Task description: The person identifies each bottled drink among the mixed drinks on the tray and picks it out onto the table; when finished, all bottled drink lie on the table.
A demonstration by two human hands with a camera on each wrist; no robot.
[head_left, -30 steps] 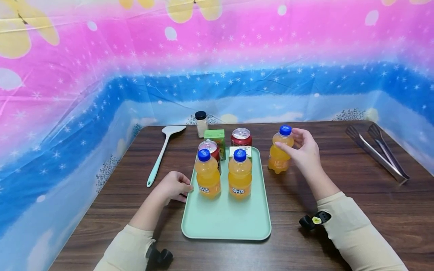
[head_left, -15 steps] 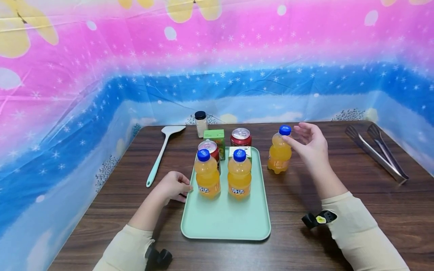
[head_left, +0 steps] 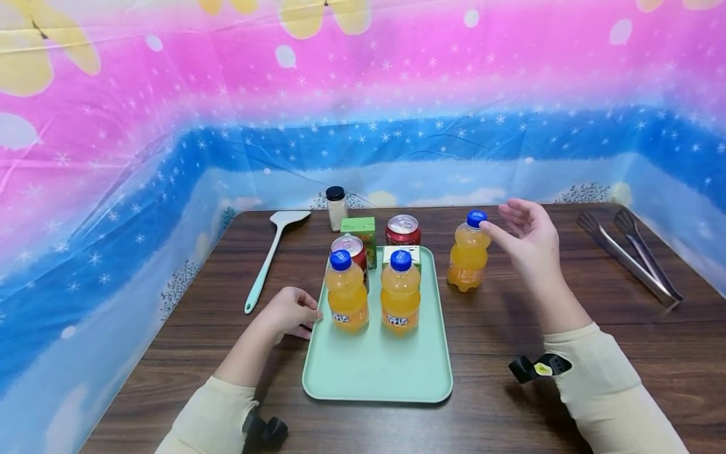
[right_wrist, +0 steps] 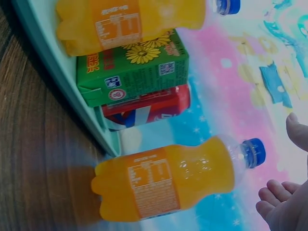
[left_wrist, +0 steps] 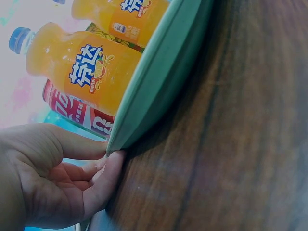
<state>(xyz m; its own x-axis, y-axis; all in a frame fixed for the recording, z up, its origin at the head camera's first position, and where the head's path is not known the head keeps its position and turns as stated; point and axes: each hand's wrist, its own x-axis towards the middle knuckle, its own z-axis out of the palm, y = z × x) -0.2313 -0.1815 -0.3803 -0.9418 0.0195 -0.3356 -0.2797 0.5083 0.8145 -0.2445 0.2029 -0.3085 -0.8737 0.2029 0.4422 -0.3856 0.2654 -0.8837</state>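
Observation:
With thumb and fingers, my left hand pinches the left rim of a light green tray; the left wrist view shows the grip closely. Two orange soda bottles with blue caps, a left one and a right one, stand upright on the tray. Behind them are a red soda can and a drink carton, partly hidden. A third orange soda bottle stands on the table right of the tray. Just right of its cap is my right hand, fingers spread and apart from the bottle in the right wrist view.
Another red can and a green carton stand toward the back. A black-lidded jar is near the table's far edge. A spatula lies on the left, metal tongs on the right. A patterned cloth hangs behind.
My right hand has let go of the third bottle and moved right and slightly up, its fingers opening. The bottle stays standing on the table. My left hand has not visibly moved.

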